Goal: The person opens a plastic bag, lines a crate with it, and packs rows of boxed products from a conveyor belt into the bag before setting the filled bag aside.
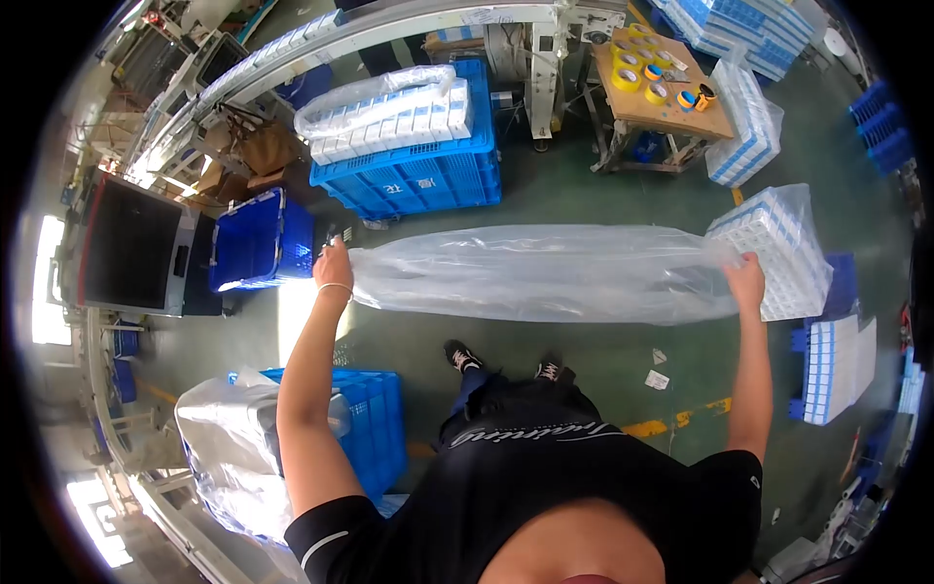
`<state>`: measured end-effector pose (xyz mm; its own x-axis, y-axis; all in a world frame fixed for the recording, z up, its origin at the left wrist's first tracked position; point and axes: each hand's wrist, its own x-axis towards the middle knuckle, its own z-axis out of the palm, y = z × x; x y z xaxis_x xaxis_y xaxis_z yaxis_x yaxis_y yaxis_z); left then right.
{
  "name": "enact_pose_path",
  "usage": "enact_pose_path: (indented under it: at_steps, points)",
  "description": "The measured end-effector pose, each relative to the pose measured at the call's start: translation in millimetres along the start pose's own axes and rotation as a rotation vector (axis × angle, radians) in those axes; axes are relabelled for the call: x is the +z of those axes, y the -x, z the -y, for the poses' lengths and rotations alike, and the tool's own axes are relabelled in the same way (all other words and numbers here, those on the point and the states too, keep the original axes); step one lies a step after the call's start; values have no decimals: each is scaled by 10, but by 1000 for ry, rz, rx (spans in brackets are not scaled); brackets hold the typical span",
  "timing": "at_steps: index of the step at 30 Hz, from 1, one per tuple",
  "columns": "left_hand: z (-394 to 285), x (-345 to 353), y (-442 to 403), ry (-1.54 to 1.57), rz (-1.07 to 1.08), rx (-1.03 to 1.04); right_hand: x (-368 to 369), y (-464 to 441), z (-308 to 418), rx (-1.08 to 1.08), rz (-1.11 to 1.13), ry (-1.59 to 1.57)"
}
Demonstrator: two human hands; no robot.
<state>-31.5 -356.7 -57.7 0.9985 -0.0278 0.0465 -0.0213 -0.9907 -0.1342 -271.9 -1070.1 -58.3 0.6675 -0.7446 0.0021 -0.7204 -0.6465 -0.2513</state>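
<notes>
A long clear plastic bag (pixel 535 274) is stretched out flat between my two hands, above the green floor. My left hand (pixel 333 263) is closed at the bag's left end, and something small and dark shows at its fingertips. My right hand (pixel 746 284) pinches the bag's right end, just in front of a plastic-wrapped stack of white boxes (pixel 772 255).
A large blue crate (pixel 409 180) topped with white boxes (pixel 389 122) stands ahead. Left are a blue bin (pixel 261 240) and a dark-screened machine (pixel 131 248). A wooden table (pixel 637 102) with tape rolls is at upper right. Another blue crate (pixel 375 419) stands beside my left arm.
</notes>
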Motion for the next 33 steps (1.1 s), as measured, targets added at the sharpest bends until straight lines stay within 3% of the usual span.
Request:
enact_pose_path:
  at_steps: [2,4,6,8,10,12,14,15,16,18,19,20,22,24,26,28,30,33]
  points:
    - [-96,-96,-56,364,8,137,-10,113,-64,-56,-99,56]
    - [-211,-37,-145,1213,443,-154,33,221,-81,-21,-66,55]
    - [-490,-280,-19,1681,556,-190,145,288,-147,16,-30,57]
    - [-670,-419,81,1709,644,-211,484,189,-550,-18,-69,-88]
    - [-735,-299,90,2107,642,-330,977,-77,-1137,104,-123,-67]
    - [-747,-509,107,2129,662,-261,997,-176,-1266,219,-174,-45]
    - [-677,-801,84,1833,996,-9,702,-282,-1264,443,-165,113]
    - [-542,-678,22,1237,742,305,624,-419,-1451,506,-144,120]
    - [-561,-809,58,1234,739,304,569,-568,-1624,571,-125,121]
    - [-716,-1190,221,304,525,591,219,-566,-1340,553,-149,101]
    - [-788,-1168,239,223,476,526,58,-508,-1132,540,-177,88]
    - [-783,-1102,196,223,477,529,25,-498,-1015,542,-177,89]
    - [-756,-828,71,293,271,312,-39,-517,-825,430,-171,76]
    - [-536,-412,-108,364,234,286,-140,-328,-463,355,-157,86]
    - [-349,-166,-247,156,166,338,-96,-284,-441,207,-94,75]
    - [-272,33,-533,1,195,172,220,-392,-614,109,3,17]
    - [111,738,-1261,293,3,138,226,-543,-340,98,53,-227]
    - [-573,-846,-996,817,-318,242,-601,-385,640,89,-47,-872]
